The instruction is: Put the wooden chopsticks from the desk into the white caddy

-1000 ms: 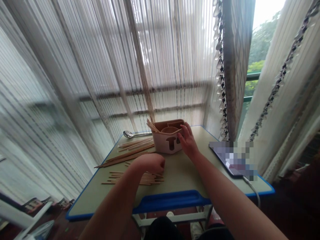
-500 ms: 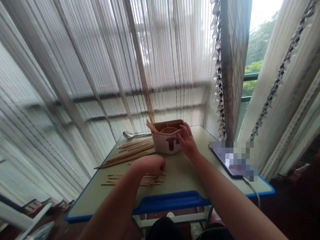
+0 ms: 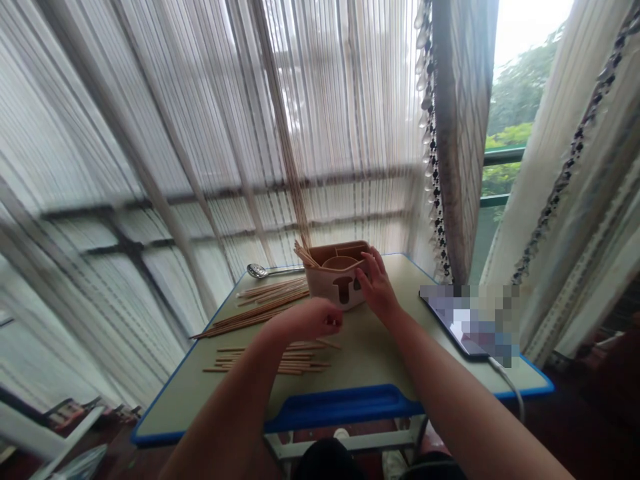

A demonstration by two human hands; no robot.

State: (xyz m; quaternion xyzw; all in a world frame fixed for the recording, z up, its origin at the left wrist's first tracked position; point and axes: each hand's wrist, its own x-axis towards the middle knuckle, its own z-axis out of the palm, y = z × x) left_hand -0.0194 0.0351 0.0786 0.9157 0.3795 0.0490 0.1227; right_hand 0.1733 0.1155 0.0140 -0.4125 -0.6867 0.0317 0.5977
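- Striped sheer curtains hang behind the table; greenery shows through a gap at the right.
- Left hand: wrist bent, back of the hand up, fingers curled in nearly closed just in front of the holder; whether they hold anything, I cannot tell.
- Right hand: partly open, gripping the holder's right corner, forearm slanting up from the lower right.
- The holder stands upright near the table's far edge, with upright sticks in its left part.
- Pale sticks, long brown sticks and short sticks lie left of centre.
- A slotted spoon lies at the far left, a device at the right.
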